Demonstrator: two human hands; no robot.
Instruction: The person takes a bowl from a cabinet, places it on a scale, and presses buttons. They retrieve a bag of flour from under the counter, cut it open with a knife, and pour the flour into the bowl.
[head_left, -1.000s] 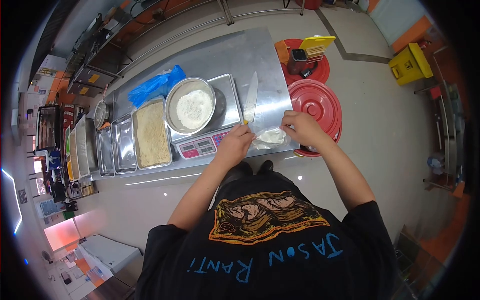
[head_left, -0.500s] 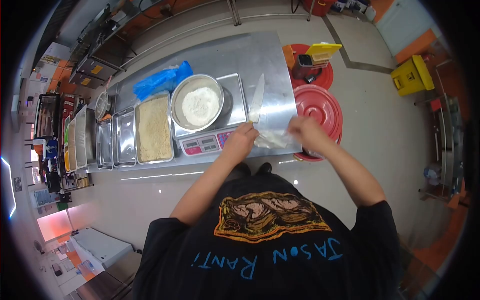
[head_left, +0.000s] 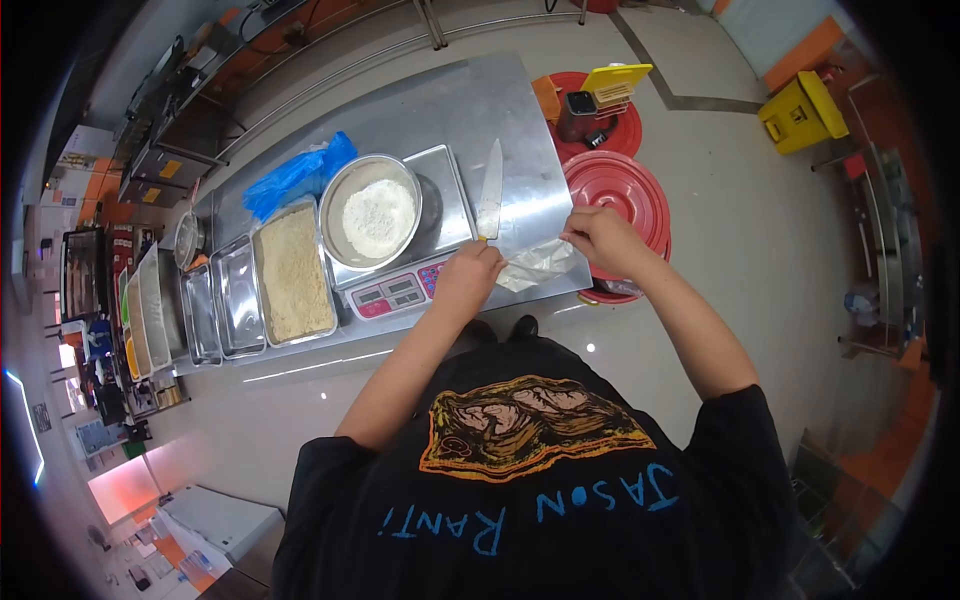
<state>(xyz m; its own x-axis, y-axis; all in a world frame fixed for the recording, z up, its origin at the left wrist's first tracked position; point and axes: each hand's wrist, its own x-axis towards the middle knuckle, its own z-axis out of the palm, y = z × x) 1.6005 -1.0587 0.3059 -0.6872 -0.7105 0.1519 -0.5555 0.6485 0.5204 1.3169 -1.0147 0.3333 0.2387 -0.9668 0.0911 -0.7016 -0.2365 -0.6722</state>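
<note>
A thin, crinkled clear plastic bag (head_left: 535, 266) is stretched between my two hands at the table's near right corner. My left hand (head_left: 468, 279) pinches its left edge, beside the scale's keypad. The bag's right upper edge is between the closed fingers of my right hand (head_left: 598, 236). Just beyond my left hand lies a knife (head_left: 491, 190), its blade pointing away. A steel bowl (head_left: 330, 215) of white powder (head_left: 378, 219) rests on the digital scale (head_left: 400, 292). To its left, a metal tray holds pale crumbly material (head_left: 293, 272).
Metal trays (head_left: 237, 300) line the table's (head_left: 480, 95) left part, near a blue plastic bag (head_left: 300, 176). Red lidded bins (head_left: 620, 195) stand against the right edge, one bearing a dark container (head_left: 577, 117) and a yellow board (head_left: 615, 77). A yellow bin (head_left: 803, 113) is farther right.
My right hand has moved closer to my left and is no longer blurred. The plastic bag is spread more visibly between them. The whole view has shifted and turned slightly.
</note>
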